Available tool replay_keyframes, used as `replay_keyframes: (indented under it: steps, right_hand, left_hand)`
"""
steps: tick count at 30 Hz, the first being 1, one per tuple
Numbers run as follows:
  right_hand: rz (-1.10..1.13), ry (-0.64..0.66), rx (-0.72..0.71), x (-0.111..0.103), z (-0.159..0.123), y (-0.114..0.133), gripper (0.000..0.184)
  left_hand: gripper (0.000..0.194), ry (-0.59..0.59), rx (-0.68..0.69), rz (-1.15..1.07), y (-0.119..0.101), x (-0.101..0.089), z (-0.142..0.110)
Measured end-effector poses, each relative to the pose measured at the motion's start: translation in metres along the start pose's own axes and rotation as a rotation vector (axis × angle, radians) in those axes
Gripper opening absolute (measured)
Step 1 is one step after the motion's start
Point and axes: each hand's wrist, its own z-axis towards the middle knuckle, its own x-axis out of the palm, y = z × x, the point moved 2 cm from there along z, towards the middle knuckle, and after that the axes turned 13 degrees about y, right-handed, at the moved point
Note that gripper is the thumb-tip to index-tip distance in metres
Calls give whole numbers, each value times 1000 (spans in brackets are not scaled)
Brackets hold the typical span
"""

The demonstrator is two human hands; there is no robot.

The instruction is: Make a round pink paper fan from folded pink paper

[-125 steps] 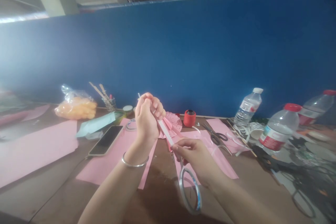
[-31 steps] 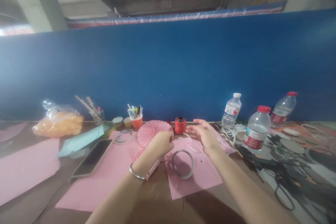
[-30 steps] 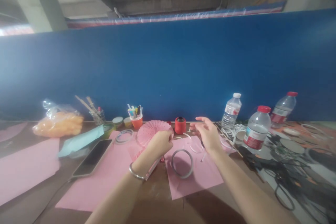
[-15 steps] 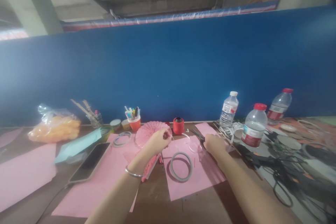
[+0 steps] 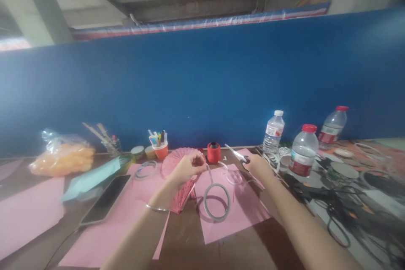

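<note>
Right hand (image 5: 259,167) gripped slim, shiny scissors (image 5: 233,151).
Left hand (image 5: 189,168) pinched the ring-shaped tape roll (image 5: 217,219)'s thin strip over smooth pink paper (image 5: 242,209), beside a pleated paper fan (image 5: 173,161).

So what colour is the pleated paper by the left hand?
Pink pleated paper, with small darker specks; head view shows it.

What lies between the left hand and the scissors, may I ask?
The head view shows a red container, a white strip and pink paper between left hand and scissors.
</note>
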Motion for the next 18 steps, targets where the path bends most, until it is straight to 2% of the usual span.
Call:
replay_keyframes:
  steps: [2, 4, 7, 10, 12, 14, 18]
  right_hand:
    - [48, 4, -91, -12, -9, 12, 25]
    - [116, 68, -218, -23, -23, 27, 32]
    - [433, 420, -616, -38, -52, 48, 42]
    - [498, 669, -839, -49, -76, 57, 53]
    - [528, 755, -859, -53, -82, 56, 55]
    - [557, 812, -821, -52, -82, 53, 55]
    - [581, 863, -744, -46, -77, 49, 54]
  left_hand:
    - [19, -46, 36, -57, -4, -1, 1]
    - [21, -117, 77, -81, -9, -2, 0]
    - [19, -198, 121, -73, -17, -3, -2]
    - [19, -228, 152, -103, -19, -4, -3]
    - [20, -251, 166, -110, -18, -6, -3]
    - [20, -271, 165, -103, -17, -7, -3]
    - [21, -276, 165, -127, -15, -8, -3]
